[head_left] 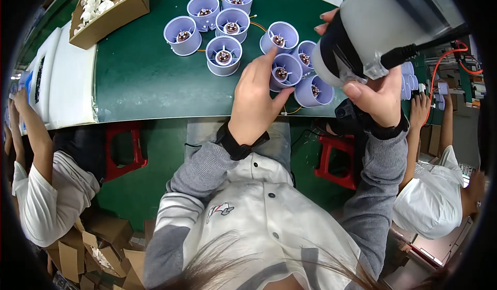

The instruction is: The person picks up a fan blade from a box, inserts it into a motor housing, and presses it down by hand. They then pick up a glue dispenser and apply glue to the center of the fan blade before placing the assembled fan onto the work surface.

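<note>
My left hand [253, 99] reaches over the near table edge, its thumb and index finger closed around the side of a lavender cup-shaped housing [286, 72]. Inside that cup a small motor-like core with copper-brown windings shows, held by spokes. In my right hand [380, 97] is a large, whitish translucent cylindrical device [388, 23] with a black band and a black cable plugged into it. It is held up close to the camera, above the right end of the cups. Beside my left hand stands another lavender cup [223, 57], and one more lavender cup [314, 92] tilts near the edge.
Several similar cups stand on the green table [140, 78], some with thin orange-yellow wires. A cardboard box [111, 15] of white parts sits at the far left. Red stools [124, 153] flank me below. Another person's arm [35, 127] is at left; a co-worker [432, 197] works at right.
</note>
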### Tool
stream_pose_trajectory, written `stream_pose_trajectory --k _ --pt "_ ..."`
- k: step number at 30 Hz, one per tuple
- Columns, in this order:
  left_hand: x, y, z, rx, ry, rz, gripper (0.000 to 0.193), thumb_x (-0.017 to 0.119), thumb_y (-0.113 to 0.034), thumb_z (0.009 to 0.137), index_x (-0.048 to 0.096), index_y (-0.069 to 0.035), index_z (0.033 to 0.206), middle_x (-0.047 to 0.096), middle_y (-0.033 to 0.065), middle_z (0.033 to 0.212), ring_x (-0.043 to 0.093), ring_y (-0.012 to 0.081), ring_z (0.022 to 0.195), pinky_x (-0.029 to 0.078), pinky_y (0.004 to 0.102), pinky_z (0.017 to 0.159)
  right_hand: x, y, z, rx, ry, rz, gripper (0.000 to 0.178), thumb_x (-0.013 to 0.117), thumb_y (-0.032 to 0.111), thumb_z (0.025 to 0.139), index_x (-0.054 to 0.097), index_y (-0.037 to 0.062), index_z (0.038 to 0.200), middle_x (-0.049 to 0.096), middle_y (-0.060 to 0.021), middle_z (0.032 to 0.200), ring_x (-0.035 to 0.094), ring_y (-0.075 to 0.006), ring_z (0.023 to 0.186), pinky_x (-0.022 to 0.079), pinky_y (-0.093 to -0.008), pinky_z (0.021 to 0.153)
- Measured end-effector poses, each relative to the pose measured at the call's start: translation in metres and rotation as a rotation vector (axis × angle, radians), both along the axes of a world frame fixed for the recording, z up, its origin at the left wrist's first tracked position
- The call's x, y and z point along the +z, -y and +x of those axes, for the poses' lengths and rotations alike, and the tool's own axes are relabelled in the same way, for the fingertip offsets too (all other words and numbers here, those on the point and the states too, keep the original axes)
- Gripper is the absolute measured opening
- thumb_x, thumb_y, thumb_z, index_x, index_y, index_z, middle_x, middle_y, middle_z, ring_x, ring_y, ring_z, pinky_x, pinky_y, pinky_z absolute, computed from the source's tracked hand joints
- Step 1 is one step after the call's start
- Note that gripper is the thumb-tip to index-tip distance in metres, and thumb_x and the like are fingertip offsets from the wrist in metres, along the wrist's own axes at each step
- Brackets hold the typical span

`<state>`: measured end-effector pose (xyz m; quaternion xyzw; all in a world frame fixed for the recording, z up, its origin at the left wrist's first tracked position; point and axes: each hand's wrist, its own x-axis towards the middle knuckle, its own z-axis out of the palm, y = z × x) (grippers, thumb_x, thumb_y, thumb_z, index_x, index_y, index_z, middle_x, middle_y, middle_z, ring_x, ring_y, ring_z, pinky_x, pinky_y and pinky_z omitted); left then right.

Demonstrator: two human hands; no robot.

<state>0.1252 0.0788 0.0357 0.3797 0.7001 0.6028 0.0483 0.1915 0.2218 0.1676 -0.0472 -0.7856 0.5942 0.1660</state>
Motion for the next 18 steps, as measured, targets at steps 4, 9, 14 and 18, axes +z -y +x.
stream_pose_trajectory --k 4,9,14,18 --pt "-0.01 0.008 0.005 0.051 0.029 0.018 0.082 0.082 -0.01 0.061 0.043 0.002 0.132 0.054 0.0192 0.117 0.053 0.0361 0.104 0.045 0.0411 0.088 -0.025 0.008 -0.008 0.074 -0.034 -0.038 0.08 0.074 0.027 0.073 0.033 -0.0052 0.135 0.042 -0.0234 0.133 0.049 -0.0325 0.121 0.044 -0.0419 0.099" --pt "-0.014 0.019 -0.001 0.09 -0.064 0.028 0.084 0.082 -0.014 0.063 0.041 0.001 0.134 0.054 0.0199 0.12 0.053 0.0368 0.107 0.045 0.0398 0.09 -0.041 0.02 -0.017 0.087 -0.022 -0.07 0.08 0.073 0.026 0.074 0.032 -0.0055 0.136 0.041 -0.0224 0.134 0.049 -0.0326 0.122 0.043 -0.0426 0.099" --pt "-0.027 0.026 0.0 0.076 -0.042 0.022 0.084 0.081 -0.017 0.064 0.04 0.001 0.135 0.053 0.0207 0.122 0.052 0.0373 0.11 0.044 0.0403 0.092 -0.058 0.01 -0.019 0.101 0.012 -0.012 0.079 0.072 0.027 0.076 0.033 -0.0058 0.135 0.042 -0.0219 0.133 0.048 -0.0331 0.122 0.043 -0.043 0.1" --pt "-0.031 0.019 0.0 0.053 -0.023 0.027 0.081 0.08 -0.017 0.066 0.041 0.002 0.134 0.054 0.0209 0.12 0.052 0.0375 0.111 0.045 0.0412 0.092 -0.061 0.009 -0.019 0.068 0.045 -0.022 0.078 0.074 0.025 0.074 0.035 -0.006 0.134 0.046 -0.0197 0.13 0.05 -0.0303 0.119 0.041 -0.0406 0.1"
